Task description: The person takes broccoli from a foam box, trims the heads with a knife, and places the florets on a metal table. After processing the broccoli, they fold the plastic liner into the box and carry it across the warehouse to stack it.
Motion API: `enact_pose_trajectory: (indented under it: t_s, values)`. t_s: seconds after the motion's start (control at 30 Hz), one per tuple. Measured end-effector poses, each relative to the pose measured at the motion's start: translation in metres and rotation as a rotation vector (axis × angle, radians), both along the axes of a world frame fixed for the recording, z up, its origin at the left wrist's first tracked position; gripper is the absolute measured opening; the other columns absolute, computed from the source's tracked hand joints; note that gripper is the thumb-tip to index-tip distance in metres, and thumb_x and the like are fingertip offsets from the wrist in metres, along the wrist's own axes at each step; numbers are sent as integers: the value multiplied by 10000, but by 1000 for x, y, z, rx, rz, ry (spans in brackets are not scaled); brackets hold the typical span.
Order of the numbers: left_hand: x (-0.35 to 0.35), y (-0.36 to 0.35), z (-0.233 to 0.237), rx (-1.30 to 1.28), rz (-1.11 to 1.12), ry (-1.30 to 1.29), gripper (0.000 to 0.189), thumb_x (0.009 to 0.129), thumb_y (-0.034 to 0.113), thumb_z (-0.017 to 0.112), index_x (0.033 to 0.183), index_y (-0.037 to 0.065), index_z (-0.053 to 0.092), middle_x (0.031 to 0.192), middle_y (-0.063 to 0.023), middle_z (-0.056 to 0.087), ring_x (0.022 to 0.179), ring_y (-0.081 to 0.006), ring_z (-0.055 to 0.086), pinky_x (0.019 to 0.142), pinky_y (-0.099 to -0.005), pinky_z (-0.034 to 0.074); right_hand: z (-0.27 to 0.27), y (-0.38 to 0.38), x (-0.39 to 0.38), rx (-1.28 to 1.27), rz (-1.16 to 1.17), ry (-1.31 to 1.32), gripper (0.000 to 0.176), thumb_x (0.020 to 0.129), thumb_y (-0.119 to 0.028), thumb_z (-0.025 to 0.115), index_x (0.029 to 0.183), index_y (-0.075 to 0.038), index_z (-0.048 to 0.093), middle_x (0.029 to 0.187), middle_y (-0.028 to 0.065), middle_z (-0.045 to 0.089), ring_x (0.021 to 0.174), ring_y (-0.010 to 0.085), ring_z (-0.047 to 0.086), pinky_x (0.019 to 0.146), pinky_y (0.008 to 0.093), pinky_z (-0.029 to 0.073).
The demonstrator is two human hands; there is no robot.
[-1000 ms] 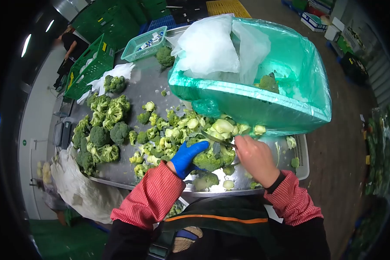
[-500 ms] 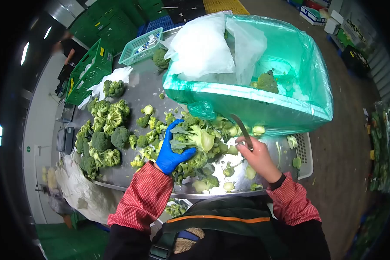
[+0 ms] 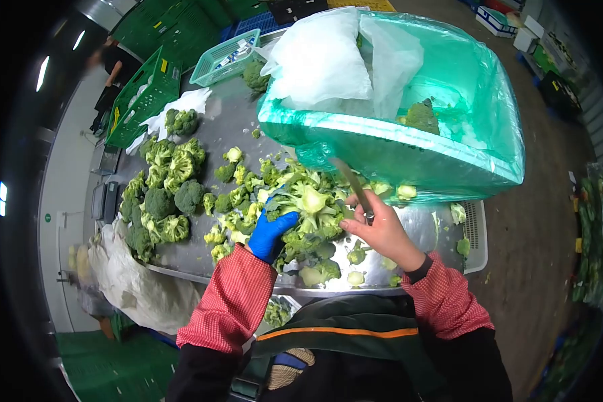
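My left hand (image 3: 269, 234), in a blue glove, is closed around a broccoli head (image 3: 313, 199) whose pale cut stem faces up toward me. My bare right hand (image 3: 383, 230) grips a knife (image 3: 352, 182), its blade slanting up and left over the far side of the pile. The right fingertips are right beside the broccoli's stem side. Loose florets (image 3: 238, 197) and cut stem pieces (image 3: 356, 278) lie around both hands on the metal table (image 3: 211, 144). Farther left sits a heap of broccoli heads (image 3: 159, 202).
A large crate lined with green plastic (image 3: 395, 151) stands at the back right, with white bags and broccoli inside. Behind the heap are a small green basket (image 3: 226, 57) and a green crate (image 3: 141, 97). A person (image 3: 114, 67) stands far left; a white crate (image 3: 476, 234) is at right.
The right hand and knife have moved left, closer to the broccoli. The left hand has turned the broccoli so its stem points more upward.
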State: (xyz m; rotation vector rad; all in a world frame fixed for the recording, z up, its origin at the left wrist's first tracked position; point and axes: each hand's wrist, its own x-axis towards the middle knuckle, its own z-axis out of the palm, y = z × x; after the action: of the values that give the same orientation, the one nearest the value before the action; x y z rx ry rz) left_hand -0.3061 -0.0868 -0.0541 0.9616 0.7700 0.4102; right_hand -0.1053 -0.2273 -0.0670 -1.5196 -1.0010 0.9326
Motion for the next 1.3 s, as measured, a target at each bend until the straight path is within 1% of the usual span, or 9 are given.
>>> enact_pose_trajectory:
  t_s: [0.13, 0.23, 0.5, 0.67, 0.73, 0.93, 1.13, 1.17, 1.3]
  values:
    - [-2, -1, -8, -27, -72, -74, 748, 820, 221, 675, 1436, 66, 280, 1348, -118, 464, 1189, -257, 515, 982, -394, 447, 15, 5, -4, 21, 73, -195, 583, 792, -328, 733, 1254, -49, 514, 812, 69, 608, 689, 166, 588, 645, 300, 475]
    - [-5, -3, 3, -6, -114, -131, 979, 793, 271, 730, 1511, 149, 77, 1460, -137, 324, 1256, -286, 453, 996, -419, 436, -7, 8, 1, -11, 88, -88, 492, 851, -297, 676, 1237, -31, 529, 862, 96, 631, 748, 186, 616, 674, 318, 488]
    - [-4, -28, 4, 651, -153, 84, 1356, 513, 300, 927, 1510, 121, 25, 1506, -146, 211, 1322, -280, 358, 1044, -412, 378, -23, 4, -27, 58, -140, 154, 304, 906, -201, 613, 1121, 10, 577, 813, 68, 654, 723, 154, 608, 658, 316, 483]
    - [11, -35, -8, 714, 78, 3, 1221, 547, 271, 903, 1467, 36, 136, 1418, -160, 308, 1304, -265, 362, 1082, -388, 325, -13, 2, -39, -19, -97, -100, 295, 908, -261, 592, 1023, 10, 609, 697, 178, 630, 610, 296, 623, 573, 381, 472]
    - [8, -27, -1, 756, 7, 74, 1172, 576, 242, 881, 1466, 39, 147, 1410, -158, 319, 1299, -262, 366, 1086, -389, 319, -8, 4, -32, 57, -77, -276, 283, 910, -253, 597, 841, 21, 586, 571, 134, 557, 498, 240, 552, 496, 356, 423]
    - [-1, -8, -11, 464, -65, -6, 1006, 690, 179, 789, 1474, 64, 169, 1400, -149, 372, 1281, -262, 400, 1058, -385, 357, -9, 4, -21, 53, 25, -399, 239, 895, -243, 590, 845, -11, 618, 587, 178, 580, 556, 333, 603, 506, 424, 443]
    - [-19, 9, -19, -365, -155, -161, 801, 831, 376, 652, 1473, 158, 225, 1417, -119, 410, 1235, -318, 489, 903, -552, 490, -2, 7, -1, -22, -9, 200, 315, 900, -275, 611, 1104, -35, 612, 620, 9, 546, 606, 117, 581, 546, 260, 433]
    - [-19, 11, -18, -301, -221, -134, 800, 839, 460, 623, 1477, 191, 222, 1425, -113, 408, 1240, -334, 486, 879, -574, 496, 5, 6, 1, 8, -23, 21, 458, 879, -318, 643, 1232, -47, 539, 728, 25, 561, 671, 124, 584, 614, 254, 449]
    - [-16, 16, -14, -318, -295, -74, 874, 835, 457, 639, 1505, 209, 135, 1435, -116, 386, 1263, -320, 461, 869, -554, 509, 10, 14, -10, 10, 113, -126, 555, 843, -376, 683, 1241, -30, 513, 812, 38, 577, 736, 129, 573, 670, 287, 465]
